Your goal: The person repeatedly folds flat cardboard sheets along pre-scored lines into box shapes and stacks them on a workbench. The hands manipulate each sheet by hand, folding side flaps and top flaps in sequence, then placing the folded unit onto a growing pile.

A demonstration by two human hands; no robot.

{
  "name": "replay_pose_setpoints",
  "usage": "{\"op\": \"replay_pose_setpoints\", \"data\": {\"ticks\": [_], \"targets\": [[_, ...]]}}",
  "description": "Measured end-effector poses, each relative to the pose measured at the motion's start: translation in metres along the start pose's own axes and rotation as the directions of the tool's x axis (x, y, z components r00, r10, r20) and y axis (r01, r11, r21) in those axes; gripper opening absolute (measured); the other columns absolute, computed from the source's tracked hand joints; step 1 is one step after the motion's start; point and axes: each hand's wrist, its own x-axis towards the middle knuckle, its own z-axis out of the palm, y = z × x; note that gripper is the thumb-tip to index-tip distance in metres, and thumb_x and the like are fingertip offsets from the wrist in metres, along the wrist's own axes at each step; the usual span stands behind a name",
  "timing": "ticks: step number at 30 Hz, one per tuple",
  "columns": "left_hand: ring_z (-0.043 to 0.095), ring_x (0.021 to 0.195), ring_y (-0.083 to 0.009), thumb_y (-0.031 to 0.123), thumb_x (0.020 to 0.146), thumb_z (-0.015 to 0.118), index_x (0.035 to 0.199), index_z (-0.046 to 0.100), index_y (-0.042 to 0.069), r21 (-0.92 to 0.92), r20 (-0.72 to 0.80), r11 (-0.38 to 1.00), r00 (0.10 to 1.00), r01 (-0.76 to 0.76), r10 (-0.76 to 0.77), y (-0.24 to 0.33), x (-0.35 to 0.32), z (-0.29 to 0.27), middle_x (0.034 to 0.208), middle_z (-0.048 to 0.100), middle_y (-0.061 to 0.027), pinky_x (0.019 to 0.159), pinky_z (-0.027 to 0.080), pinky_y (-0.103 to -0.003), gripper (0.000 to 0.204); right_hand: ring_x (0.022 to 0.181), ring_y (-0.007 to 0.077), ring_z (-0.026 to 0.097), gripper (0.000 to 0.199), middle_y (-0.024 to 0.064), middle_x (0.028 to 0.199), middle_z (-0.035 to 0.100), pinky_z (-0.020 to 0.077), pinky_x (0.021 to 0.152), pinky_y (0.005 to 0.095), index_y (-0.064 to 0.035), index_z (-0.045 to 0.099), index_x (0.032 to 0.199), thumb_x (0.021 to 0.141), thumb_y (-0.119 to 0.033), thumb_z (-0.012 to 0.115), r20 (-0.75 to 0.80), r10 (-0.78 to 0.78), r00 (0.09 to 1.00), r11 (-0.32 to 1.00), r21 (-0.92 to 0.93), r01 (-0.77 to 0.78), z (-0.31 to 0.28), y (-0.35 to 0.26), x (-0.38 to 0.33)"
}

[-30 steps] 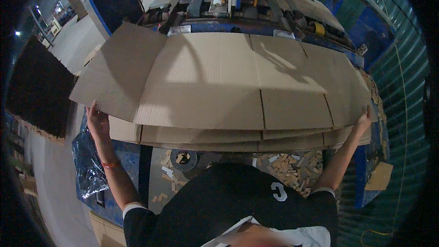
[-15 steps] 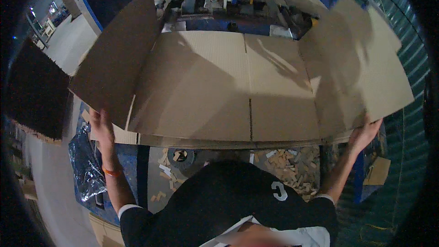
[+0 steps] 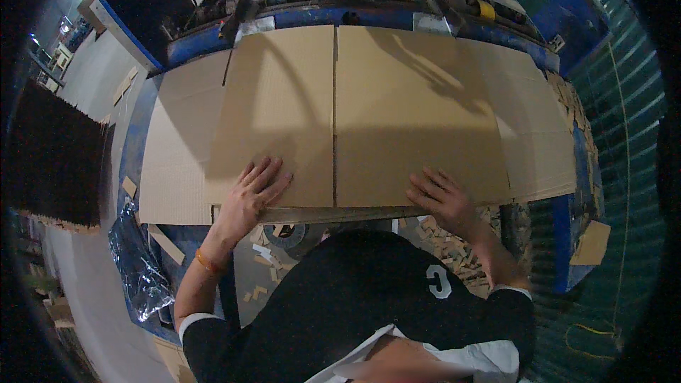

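A brown cardboard box blank [image 3: 397,113] lies folded flat in front of me, its two side panels turned inward so that they meet along a narrow middle seam. My left hand [image 3: 257,191] rests flat on the left panel near the front edge, fingers apart. On the right panel, also by the front edge, my right hand [image 3: 441,198] lies with its fingers spread. Neither hand grips anything. Beneath the folded blank, lighter cardboard sheets [image 3: 174,149] stick out to the left and right.
Behind the cardboard stands a blue machine [image 3: 312,14] with belts and rollers. Crumpled black plastic wrap [image 3: 145,269] lies at the left of the blue table. Cardboard scraps [image 3: 454,255] litter the floor below. A green corrugated wall [image 3: 631,170] runs along the right.
The raised side panels have been folded inward and now lie flat. Both my hands have moved from the outer edges toward the middle, letting go and resting on top.
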Motion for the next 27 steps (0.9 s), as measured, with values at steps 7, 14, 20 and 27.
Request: {"op": "replay_pose_setpoints", "data": {"ticks": [7, 14, 20, 27], "targets": [[0.036, 0.126, -0.0319, 0.012, 0.075, 0.053, 0.129, 0.047, 0.017, -0.032, -0.088, 0.999, 0.995, -0.041, 0.038, -0.03, 0.025, -0.001, 0.136, 0.039, -0.0128, 0.105, 0.028, -0.045, 0.054, 0.119, 0.0287, 0.043, 0.041, 0.0076, 0.129, 0.047, 0.0354, 0.099, 0.042, -0.0154, 0.055, 0.116, 0.079, -0.03, 0.061, 0.07, -0.091, 0.993, 0.996, -0.011, 0.092, 0.013, 0.053, 0.041], [0.034, 0.127, -0.0327, 0.009, 0.075, 0.053, 0.131, 0.043, 0.012, -0.04, -0.241, 0.999, 0.97, -0.003, -0.007, -0.062, 0.05, 0.0, 0.137, 0.037, -0.0144, 0.105, 0.027, -0.045, 0.056, 0.119, 0.027, 0.044, 0.057, 0.0067, 0.129, 0.047, 0.0364, 0.095, 0.0431, -0.0147, 0.051, 0.121, 0.078, -0.051, 0.054, 0.004, -0.14, 0.99, 0.984, -0.108, 0.14, 0.019, 0.098, 0.088], [0.031, 0.128, -0.0316, 0.013, 0.078, 0.052, 0.135, 0.035, 0.014, 0.068, -0.364, 0.997, 0.931, 0.048, -0.02, -0.126, 0.137, 0.012, 0.138, 0.035, -0.0137, 0.105, 0.026, -0.046, 0.059, 0.123, 0.0242, 0.038, 0.058, 0.007, 0.132, 0.043, 0.0329, 0.098, 0.0423, -0.0152, 0.049, 0.124, 0.081, -0.054, 0.048, 0.036, 0.084, 0.996, 0.992, -0.1, -0.08, 0.032, 0.157, 0.154], [0.026, 0.129, -0.0348, 0.018, 0.076, 0.064, 0.14, 0.02, 0.011, 0.085, -0.549, 0.899, 0.774, 0.429, -0.317, -0.119, 0.18, 0.011, 0.14, 0.029, -0.0161, 0.102, 0.022, -0.056, 0.078, 0.126, 0.0291, 0.032, 0.046, 0.0089, 0.138, 0.034, 0.0306, 0.101, 0.04, -0.014, 0.047, 0.126, 0.083, -0.029, 0.055, -0.058, 0.342, 0.938, 0.909, -0.231, -0.346, 0.034, 0.169, 0.175]]}}
